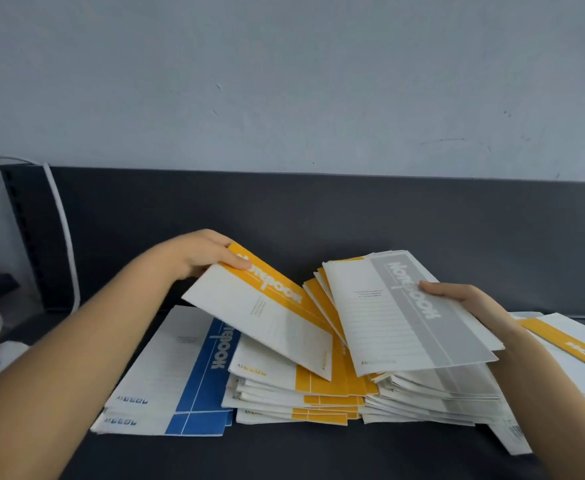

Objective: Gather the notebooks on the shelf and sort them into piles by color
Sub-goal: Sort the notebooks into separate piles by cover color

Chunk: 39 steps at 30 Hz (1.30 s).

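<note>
Left grip: the left grip (197,252) pinches the far corner of one yellow notebook (267,310), with the thumb on the cover and the fingers behind. The notebook hangs tilted and touches nothing that I can see.
Right grip: the right grip (467,303) holds a fanned bundle (412,313) by its right edge, thumb on top. A grey cover is uppermost, and yellow covers show under its left side.
Below the left grip: the yellow pile (294,393) lies flat on the shelf (301,455), a little uneven.
Left of that: the blue pile (180,375) is just beside the yellow pile. I cannot tell if the edges touch or overlap.
Below the right grip: the grey pile (433,396) lies close against the yellow pile.
Beyond the right grip: more notebooks (575,344), yellow and blue mixed, seem not yet sorted.
Step in hand: I judge it is the sorting, and the single yellow notebook is going to its pile.
Next move: it calls for lowering the notebook flat on the yellow pile, squaring it and opening the thumb. After that, the next cover comes from the bundle. The yellow ones sit under the grey cover, so they need a pull from beneath.
</note>
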### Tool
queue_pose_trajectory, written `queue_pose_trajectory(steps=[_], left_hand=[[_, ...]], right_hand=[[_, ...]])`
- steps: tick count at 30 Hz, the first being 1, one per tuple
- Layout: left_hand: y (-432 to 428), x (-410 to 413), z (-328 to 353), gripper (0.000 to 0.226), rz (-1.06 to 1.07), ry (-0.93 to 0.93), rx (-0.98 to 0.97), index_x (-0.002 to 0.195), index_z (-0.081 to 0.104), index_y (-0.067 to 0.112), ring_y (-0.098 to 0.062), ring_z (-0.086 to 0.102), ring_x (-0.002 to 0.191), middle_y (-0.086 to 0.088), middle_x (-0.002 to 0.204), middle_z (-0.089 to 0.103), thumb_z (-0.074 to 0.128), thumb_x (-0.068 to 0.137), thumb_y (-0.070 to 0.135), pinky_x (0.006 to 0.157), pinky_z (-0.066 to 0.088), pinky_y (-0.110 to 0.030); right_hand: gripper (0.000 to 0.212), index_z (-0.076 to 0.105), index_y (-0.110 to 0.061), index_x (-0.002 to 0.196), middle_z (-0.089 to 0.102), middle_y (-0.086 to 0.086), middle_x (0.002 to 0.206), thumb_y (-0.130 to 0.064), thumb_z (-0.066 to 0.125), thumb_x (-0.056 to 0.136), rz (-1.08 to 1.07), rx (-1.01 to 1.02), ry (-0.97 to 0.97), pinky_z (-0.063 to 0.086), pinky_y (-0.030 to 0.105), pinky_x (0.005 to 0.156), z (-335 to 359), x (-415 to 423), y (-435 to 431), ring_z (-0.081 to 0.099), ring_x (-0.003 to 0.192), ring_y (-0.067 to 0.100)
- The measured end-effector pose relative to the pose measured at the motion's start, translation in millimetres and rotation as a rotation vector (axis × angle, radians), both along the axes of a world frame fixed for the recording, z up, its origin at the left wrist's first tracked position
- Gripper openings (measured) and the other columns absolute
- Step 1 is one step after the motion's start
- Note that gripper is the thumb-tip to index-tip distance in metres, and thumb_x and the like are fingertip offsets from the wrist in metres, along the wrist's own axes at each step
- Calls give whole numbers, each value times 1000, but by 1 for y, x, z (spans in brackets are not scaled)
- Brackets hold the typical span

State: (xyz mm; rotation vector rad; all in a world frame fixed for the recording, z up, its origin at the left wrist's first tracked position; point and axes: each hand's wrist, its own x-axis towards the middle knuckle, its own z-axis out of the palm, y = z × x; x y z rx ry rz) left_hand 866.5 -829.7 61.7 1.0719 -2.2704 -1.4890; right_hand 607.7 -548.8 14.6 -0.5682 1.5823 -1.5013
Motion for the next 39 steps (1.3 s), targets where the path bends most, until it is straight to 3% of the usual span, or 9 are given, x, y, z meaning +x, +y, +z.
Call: queue_pose_trajectory(steps=[4, 12, 14, 19, 23, 28, 33, 36, 39], left_hand=[[8, -29, -22, 30, -1, -43, 41, 104, 66, 5, -24, 69, 97, -15, 107, 72, 77, 77, -1, 94, 53, -40], [14, -14, -25, 82, -86, -296, 83, 141, 37, 9, -21, 63, 100, -18, 135, 56, 81, 73, -1, 71, 56, -31], [12, -6, -21, 93, -126, -364, 99, 146, 30, 14, -26, 66, 102, -19, 131, 59, 80, 71, -7, 74, 59, -35], [1, 5, 0, 31, -26, -192, -92, 110, 66, 3, -23, 66, 97, -17, 110, 69, 64, 83, -12, 71, 57, -28], [-9, 2, 4, 28, 29, -25, -115, 105, 74, 7, -21, 66, 101, -10, 101, 75, 59, 88, -9, 79, 52, -31], [5, -40, -32, 24, 71, 131, -162, 104, 70, 10, -18, 67, 98, -7, 102, 72, 68, 84, -3, 73, 50, -23], [13, -69, -53, 33, 144, 101, -289, 116, 66, 9, -16, 62, 97, -2, 105, 66, 73, 84, 4, 78, 49, -23], [33, -71, -45, 25, 142, 46, -506, 112, 67, 14, -14, 60, 100, 5, 104, 64, 67, 91, 28, 82, 46, -26], [69, -73, -31, 40, 68, 110, -295, 98, 69, 15, -13, 67, 80, 2, 93, 69, 67, 84, 53, 68, 54, -25]], right_hand=[[35, 79, -3, 78, 74, 16, 83, -28, 56, 85, 59, -26, -57, 57, 33, 48, -3, -6, -1, 71, 58, 30], [69, 78, -4, 97, 73, 16, 102, -28, 95, 35, 87, -41, -82, 60, 40, 64, -9, -18, 2, 73, 76, 33], [48, 79, -2, 84, 75, 16, 90, -28, 90, 46, 137, -52, -85, 59, 36, 53, -3, -13, 2, 73, 66, 31], [33, 74, -3, 91, 74, 14, 81, -30, 62, 75, 26, -66, -50, 57, 32, 48, -6, -13, 6, 70, 56, 29], [52, 71, -4, 111, 72, 15, 105, -34, 70, 68, -54, -53, -44, 57, 38, 70, -12, -19, 8, 71, 72, 31], [43, 73, -4, 103, 74, 15, 94, -33, 70, 71, 1, -71, -75, 59, 35, 58, -12, -18, 8, 72, 67, 30], [72, 67, -5, 120, 66, 18, 120, -32, 87, 57, 26, -35, -73, 45, 52, 101, -13, -14, 5, 63, 109, 40], [46, 67, -1, 113, 73, 17, 99, -30, 68, 77, 63, -96, -78, 59, 39, 71, -16, -13, 3, 71, 77, 33], [31, 68, -1, 102, 73, 16, 84, -26, 57, 88, 80, -162, -141, 59, 35, 54, -13, -6, 3, 71, 62, 29]])
